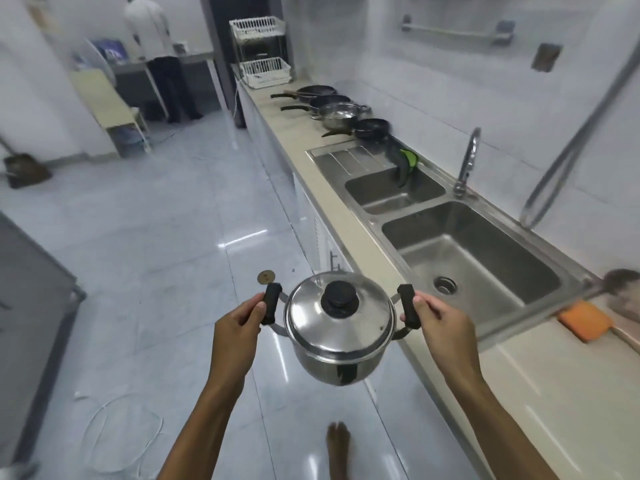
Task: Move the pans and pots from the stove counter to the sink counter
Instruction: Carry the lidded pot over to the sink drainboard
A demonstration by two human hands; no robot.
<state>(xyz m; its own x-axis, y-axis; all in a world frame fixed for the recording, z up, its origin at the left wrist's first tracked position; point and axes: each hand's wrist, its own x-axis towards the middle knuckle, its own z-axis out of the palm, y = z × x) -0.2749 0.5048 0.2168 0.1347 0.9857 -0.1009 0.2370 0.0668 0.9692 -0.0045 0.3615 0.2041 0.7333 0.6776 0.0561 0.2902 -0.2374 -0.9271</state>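
I carry a steel pot (337, 341) with a domed lid and black knob, held in the air over the floor beside the counter. My left hand (235, 327) grips its left black handle and my right hand (436, 323) grips the right one. Far along the beige counter (277, 123), past the sink, stand three black frying pans (317, 91) (329, 102) (372, 128) and an open steel pot (339, 114).
A double steel sink (467, 258) with a faucet (467, 161) and a green cloth (408, 161) lies to my right. An orange sponge (583, 320) sits on the near counter. White dish racks (265, 69) stand at the far end. A person (156, 53) stands at a distant table.
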